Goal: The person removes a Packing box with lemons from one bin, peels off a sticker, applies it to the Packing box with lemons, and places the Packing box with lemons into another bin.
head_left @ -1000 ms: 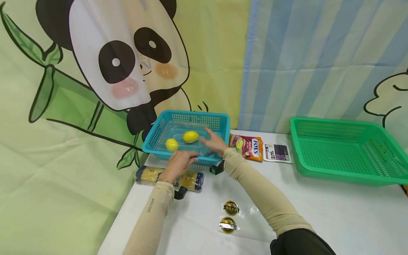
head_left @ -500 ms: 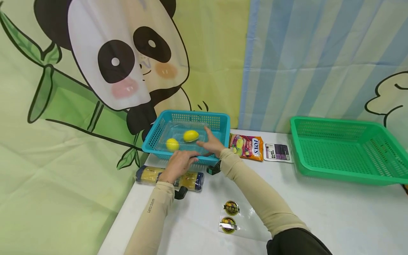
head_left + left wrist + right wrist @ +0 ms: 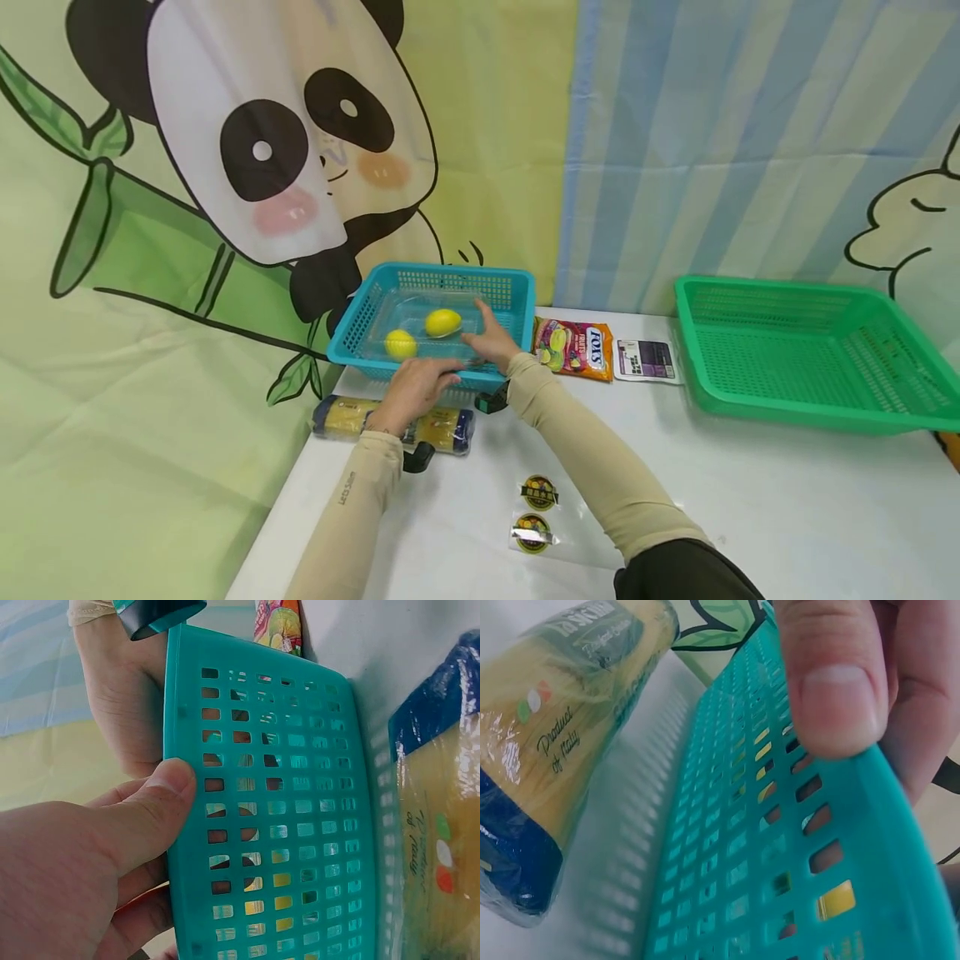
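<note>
In the head view, my left hand grips the near rim of the blue basket. The left wrist view shows its thumb on the basket rim and its fingers behind. My right hand reaches over the basket's right part, index finger and thumb apart, at the right end of a clear plastic box; its other fingers are hidden. Two lemons, one to the right and one to the left, show at the box; I cannot tell whether they lie inside it.
A spaghetti pack lies before the basket. To the right are a candy bag, a purple-and-white packet and a green basket. A clear sheet with round stickers lies on the white table.
My right hand has shifted slightly left and down onto the end of the clear box. The left hand keeps its grip on the rim. The head view has turned slightly.
</note>
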Available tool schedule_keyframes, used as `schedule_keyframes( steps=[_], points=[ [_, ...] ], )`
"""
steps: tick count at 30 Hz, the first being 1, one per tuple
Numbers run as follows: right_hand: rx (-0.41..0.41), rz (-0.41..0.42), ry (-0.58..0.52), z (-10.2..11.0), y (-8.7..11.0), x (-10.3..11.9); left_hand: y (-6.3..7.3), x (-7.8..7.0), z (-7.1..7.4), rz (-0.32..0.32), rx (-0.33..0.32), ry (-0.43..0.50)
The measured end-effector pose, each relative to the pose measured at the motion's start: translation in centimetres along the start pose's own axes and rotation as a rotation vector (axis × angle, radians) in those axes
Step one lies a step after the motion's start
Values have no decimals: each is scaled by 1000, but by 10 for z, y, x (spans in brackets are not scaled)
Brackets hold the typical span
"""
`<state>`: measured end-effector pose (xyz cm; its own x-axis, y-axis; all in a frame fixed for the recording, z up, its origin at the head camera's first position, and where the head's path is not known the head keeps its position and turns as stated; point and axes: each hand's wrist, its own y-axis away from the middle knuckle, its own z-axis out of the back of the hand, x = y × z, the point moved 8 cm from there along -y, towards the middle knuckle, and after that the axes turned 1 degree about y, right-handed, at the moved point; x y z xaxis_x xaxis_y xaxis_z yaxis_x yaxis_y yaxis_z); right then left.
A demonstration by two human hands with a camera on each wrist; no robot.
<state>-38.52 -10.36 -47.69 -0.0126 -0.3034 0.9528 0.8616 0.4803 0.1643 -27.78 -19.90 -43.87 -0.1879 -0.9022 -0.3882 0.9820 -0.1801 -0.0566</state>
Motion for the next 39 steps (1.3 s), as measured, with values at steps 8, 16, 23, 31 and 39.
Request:
schedule_keyframes(
  steps=[8, 16, 23, 31, 39],
  points=[
    [-18, -12, -71, 2, 2, 3, 1, -1, 1, 0, -2, 8],
    [-54, -45, -111, 8, 7, 4, 1, 0, -2, 5, 6, 19],
    [-68, -59, -120, 11, 8, 9, 1, 0, -1, -7, -7, 14],
    [-54, -23, -140, 17, 18, 29, 3, -1, 1, -7, -8, -5],
    [-40, 23, -153, 29, 31, 58, 4, -1, 1, -6, -7, -1]
  ],
)
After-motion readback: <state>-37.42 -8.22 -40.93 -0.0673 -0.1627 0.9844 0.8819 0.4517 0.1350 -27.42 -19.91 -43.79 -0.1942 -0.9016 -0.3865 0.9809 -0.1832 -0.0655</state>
